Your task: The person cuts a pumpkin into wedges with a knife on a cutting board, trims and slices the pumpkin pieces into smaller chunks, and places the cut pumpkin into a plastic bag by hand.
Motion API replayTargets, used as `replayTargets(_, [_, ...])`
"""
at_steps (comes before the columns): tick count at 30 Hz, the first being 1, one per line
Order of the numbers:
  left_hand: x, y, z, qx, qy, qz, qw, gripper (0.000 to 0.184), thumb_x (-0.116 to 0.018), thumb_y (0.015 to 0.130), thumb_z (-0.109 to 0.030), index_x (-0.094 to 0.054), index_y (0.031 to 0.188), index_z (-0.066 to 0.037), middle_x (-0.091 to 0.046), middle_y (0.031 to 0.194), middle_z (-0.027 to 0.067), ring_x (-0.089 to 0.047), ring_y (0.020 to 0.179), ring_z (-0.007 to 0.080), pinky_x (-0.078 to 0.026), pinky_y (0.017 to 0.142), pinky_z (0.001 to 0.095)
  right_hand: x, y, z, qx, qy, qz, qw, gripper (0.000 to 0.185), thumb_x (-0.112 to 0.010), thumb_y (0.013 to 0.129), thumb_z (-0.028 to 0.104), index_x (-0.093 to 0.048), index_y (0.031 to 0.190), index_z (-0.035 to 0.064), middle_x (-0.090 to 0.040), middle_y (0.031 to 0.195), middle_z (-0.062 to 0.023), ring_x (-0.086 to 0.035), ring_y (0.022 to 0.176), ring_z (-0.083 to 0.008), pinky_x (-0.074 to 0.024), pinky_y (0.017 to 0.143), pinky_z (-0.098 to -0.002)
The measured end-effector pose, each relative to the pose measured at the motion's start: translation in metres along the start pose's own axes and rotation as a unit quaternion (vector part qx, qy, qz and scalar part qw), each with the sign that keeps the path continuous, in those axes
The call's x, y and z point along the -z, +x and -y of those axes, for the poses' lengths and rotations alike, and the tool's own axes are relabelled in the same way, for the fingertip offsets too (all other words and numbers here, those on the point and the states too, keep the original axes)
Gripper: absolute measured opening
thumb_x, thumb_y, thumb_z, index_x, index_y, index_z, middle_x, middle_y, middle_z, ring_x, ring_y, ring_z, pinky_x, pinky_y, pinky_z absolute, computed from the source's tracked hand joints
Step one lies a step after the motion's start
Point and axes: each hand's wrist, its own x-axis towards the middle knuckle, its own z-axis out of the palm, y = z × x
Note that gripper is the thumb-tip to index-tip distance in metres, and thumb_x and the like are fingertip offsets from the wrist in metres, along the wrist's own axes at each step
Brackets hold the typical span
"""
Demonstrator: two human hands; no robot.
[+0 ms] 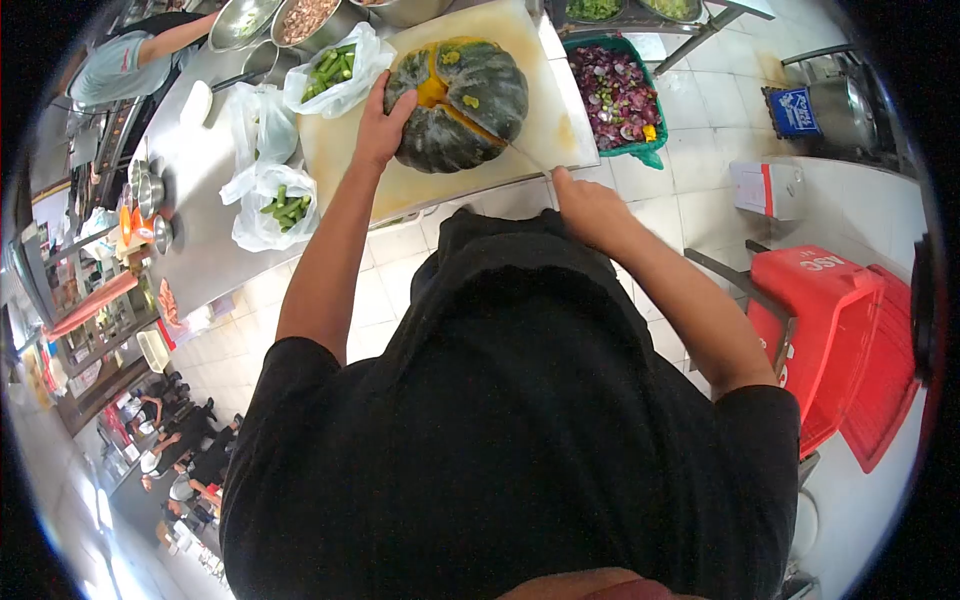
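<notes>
A large dark green pumpkin [480, 85] sits on a pale cutting board [335, 150] at the top of the head view. A long cut runs across its rind, with orange flesh showing at the upper left. My left hand [382, 125] grips the pumpkin's left side, thumb over the top near the exposed flesh. My right hand [590, 208] is closed round the handle of a knife [527, 158] at the board's near right edge. The knife's thin blade points to the lower right end of the cut; how deep it reaches is hidden.
Plastic bags of green vegetables [285, 208] lie left of the board, beside metal bowls [310, 20]. A green crate of chopped purple vegetables [612, 95] is at the right. A red bin [830, 330] stands behind my right arm. Another person [130, 65] works across the table.
</notes>
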Motion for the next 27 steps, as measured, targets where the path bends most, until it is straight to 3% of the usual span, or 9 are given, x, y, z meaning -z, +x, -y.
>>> replayTargets(2, [-0.003, 0.010, 0.006, -0.032, 0.028, -0.006, 0.999, 0.086, -0.076, 0.089, -0.041, -0.039, 0.152, 0.003, -0.053, 0.145, 0.0221, -0.052, 0.131, 0.0276, -0.040, 0.110, 0.0350, -0.030, 0.016, -0.009, -0.016, -0.004, -0.023, 1.000, 0.016, -0.044, 0.096, 0.007, -0.045, 0.109, -0.0010, -0.070, 0.098, -0.0293, -0.069, 0.094, -0.0478, -0.0541, 0.079, -0.0575])
replayTargets(6, [0.001, 0.006, -0.018, -0.033, 0.002, -0.006, 0.999, 0.089, -0.077, 0.089, -0.041, -0.035, 0.154, 0.003, -0.051, 0.146, 0.0217, -0.051, 0.132, 0.0282, -0.039, 0.111, 0.0355, -0.023, 0.020, 0.000, 0.007, 0.017, -0.029, 0.999, 0.019, -0.048, 0.093, 0.004, -0.047, 0.110, -0.0023, -0.069, 0.102, -0.0301, -0.068, 0.099, -0.0474, -0.0535, 0.083, -0.0564])
replayTargets(9, [0.001, 0.012, 0.002, -0.057, -0.028, -0.004, 0.998, 0.091, -0.076, 0.089, -0.041, -0.032, 0.156, 0.002, -0.048, 0.150, 0.0224, -0.048, 0.136, 0.0292, -0.037, 0.113, 0.0361, -0.009, 0.020, -0.001, 0.024, 0.019, -0.012, 0.999, 0.024, -0.052, 0.089, 0.002, -0.048, 0.112, -0.0042, -0.069, 0.104, -0.0307, -0.067, 0.103, -0.0463, -0.0534, 0.086, -0.0550])
replayTargets(12, [0.000, 0.012, 0.007, -0.079, 0.049, -0.040, 0.995, 0.093, -0.076, 0.089, -0.041, -0.030, 0.156, 0.002, -0.044, 0.153, 0.0229, -0.045, 0.139, 0.0300, -0.035, 0.115, 0.0364, 0.009, 0.020, -0.001, 0.035, 0.011, 0.006, 0.999, 0.030, -0.056, 0.086, 0.001, -0.050, 0.114, -0.0058, -0.069, 0.106, -0.0310, -0.067, 0.104, -0.0457, -0.0538, 0.087, -0.0533])
replayTargets(14, [0.000, 0.009, 0.006, -0.060, 0.018, -0.027, 0.998, 0.094, -0.076, 0.089, -0.042, -0.029, 0.157, 0.002, -0.043, 0.154, 0.0237, -0.044, 0.140, 0.0304, -0.034, 0.116, 0.0366, 0.011, 0.018, 0.000, 0.034, 0.014, 0.011, 0.999, 0.032, -0.058, 0.085, 0.001, -0.050, 0.114, -0.0063, -0.069, 0.106, -0.0313, -0.067, 0.103, -0.0463, -0.0544, 0.087, -0.0522])
replayTargets(19, [-0.007, 0.003, -0.001, -0.030, 0.013, -0.078, 0.996, 0.093, -0.077, 0.088, -0.042, -0.031, 0.156, 0.003, -0.045, 0.152, 0.0221, -0.046, 0.138, 0.0295, -0.037, 0.114, 0.0356, -0.015, 0.002, 0.009, 0.030, -0.060, -0.110, 0.992, 0.019, -0.048, 0.096, 0.011, -0.051, 0.111, 0.0005, -0.073, 0.089, -0.0228, -0.073, 0.083, -0.0421, -0.0579, 0.070, -0.0540])
replayTargets(22, [-0.006, -0.005, -0.007, 0.013, -0.075, -0.047, 0.996, 0.092, -0.079, 0.087, -0.040, -0.034, 0.154, 0.003, -0.046, 0.152, 0.0213, -0.047, 0.136, 0.0282, -0.038, 0.113, 0.0349, -0.005, -0.011, 0.016, -0.020, -0.076, -0.073, 0.994, 0.016, -0.047, 0.096, 0.009, -0.050, 0.109, 0.0014, -0.072, 0.088, -0.0232, -0.073, 0.084, -0.0420, -0.0580, 0.071, -0.0535])
replayTargets(25, [-0.004, 0.001, 0.000, 0.037, -0.078, -0.047, 0.995, 0.090, -0.078, 0.087, -0.043, -0.037, 0.154, 0.001, -0.046, 0.152, 0.0213, -0.047, 0.136, 0.0276, -0.038, 0.112, 0.0351, -0.009, -0.004, -0.004, -0.012, -0.080, -0.087, 0.993, 0.017, -0.046, 0.097, 0.010, -0.050, 0.112, 0.0026, -0.072, 0.088, -0.0228, -0.073, 0.083, -0.0408, -0.0582, 0.072, -0.0531])
replayTargets(27, [-0.002, 0.003, -0.001, 0.038, -0.056, -0.051, 0.996, 0.089, -0.076, 0.087, -0.046, -0.039, 0.154, -0.001, -0.047, 0.151, 0.0213, -0.048, 0.136, 0.0274, -0.038, 0.112, 0.0352, -0.011, 0.000, -0.010, -0.010, -0.089, -0.069, 0.994, 0.029, -0.047, 0.097, 0.010, -0.048, 0.125, 0.0040, -0.072, 0.087, -0.0224, -0.073, 0.082, -0.0399, -0.0584, 0.071, -0.0527])
